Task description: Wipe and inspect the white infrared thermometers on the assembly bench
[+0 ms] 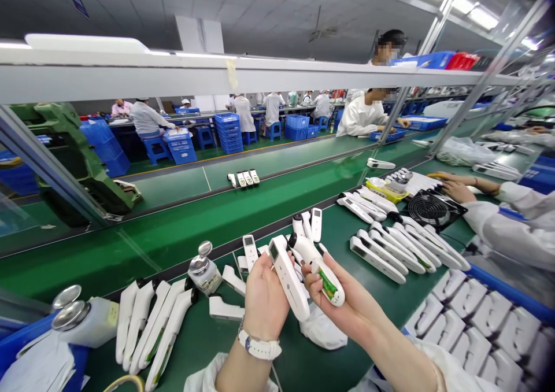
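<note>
My left hand (263, 296) is closed round a white thermometer body (289, 279) with a small screen at its top end, held upright over the green bench. My right hand (347, 299) grips a second white thermometer (318, 267) with its back open, green circuit board showing. The two units almost touch between my hands. A white watch (259, 347) sits on my left wrist. Below my hands lies a white cloth (321, 329).
Rows of white thermometers lie at left (156, 325) and right (399, 247). Metal-capped bottles (203, 272) stand nearby. A white moulded tray (477, 328) fills the right corner. A co-worker's hand (457, 188) rests by a black fan (431, 208). A green conveyor (225, 213) runs behind.
</note>
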Tool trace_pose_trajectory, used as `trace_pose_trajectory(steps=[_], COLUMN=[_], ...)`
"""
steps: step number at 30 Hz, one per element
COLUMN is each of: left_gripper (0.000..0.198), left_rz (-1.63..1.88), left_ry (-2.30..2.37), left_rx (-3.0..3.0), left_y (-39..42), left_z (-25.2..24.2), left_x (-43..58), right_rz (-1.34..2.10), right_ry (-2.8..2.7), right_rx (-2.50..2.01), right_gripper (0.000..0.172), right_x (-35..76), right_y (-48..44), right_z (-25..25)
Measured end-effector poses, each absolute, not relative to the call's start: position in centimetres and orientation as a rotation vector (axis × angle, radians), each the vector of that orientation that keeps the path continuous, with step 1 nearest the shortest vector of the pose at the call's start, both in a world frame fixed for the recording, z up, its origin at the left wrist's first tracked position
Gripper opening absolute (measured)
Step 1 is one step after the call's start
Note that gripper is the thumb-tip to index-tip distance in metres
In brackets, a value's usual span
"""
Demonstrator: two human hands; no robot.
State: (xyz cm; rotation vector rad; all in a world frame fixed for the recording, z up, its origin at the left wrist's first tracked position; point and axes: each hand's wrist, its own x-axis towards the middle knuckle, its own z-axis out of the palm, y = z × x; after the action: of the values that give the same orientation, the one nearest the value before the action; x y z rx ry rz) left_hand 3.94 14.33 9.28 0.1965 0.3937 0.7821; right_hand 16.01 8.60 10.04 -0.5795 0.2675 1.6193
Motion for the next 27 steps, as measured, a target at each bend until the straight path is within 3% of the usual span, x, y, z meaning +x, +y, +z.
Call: trace_pose_trajectory(steps=[5, 12, 19, 23, 27], left_gripper=[0.024, 0.011, 0.021, 0.033, 0.037], left_rz=[0.772, 0.755, 0.762, 0.920, 0.976], left_ry=[0.378, 0.310, 0.329, 0.342, 0.375], left_rx=[0.171, 0.138, 0.250, 0.479, 1.424], left_y=[14.4, 14.0, 14.7, 13.5, 12.2], left_z=[9.2, 8.8, 8.1, 8.4, 9.0], left_x=[4.2, 3.9, 4.3, 4.2, 3.8], right_rz=[1.612, 1.620, 1.635, 1.641, 1.517], right_ry=[0.277, 0.209, 0.100, -0.035, -0.254], right_rx=[-0.581, -0.562, -0.525, -0.613, -0.795], right_gripper=[0.029, 0.019, 0.019, 0.010, 0.012], right_x=[16.1, 16.4, 16.6, 16.6, 16.9], right_y=[8.8, 8.4, 8.1, 8.0, 7.2], right_z=[9.5, 8.8, 8.3, 7.6, 6.5])
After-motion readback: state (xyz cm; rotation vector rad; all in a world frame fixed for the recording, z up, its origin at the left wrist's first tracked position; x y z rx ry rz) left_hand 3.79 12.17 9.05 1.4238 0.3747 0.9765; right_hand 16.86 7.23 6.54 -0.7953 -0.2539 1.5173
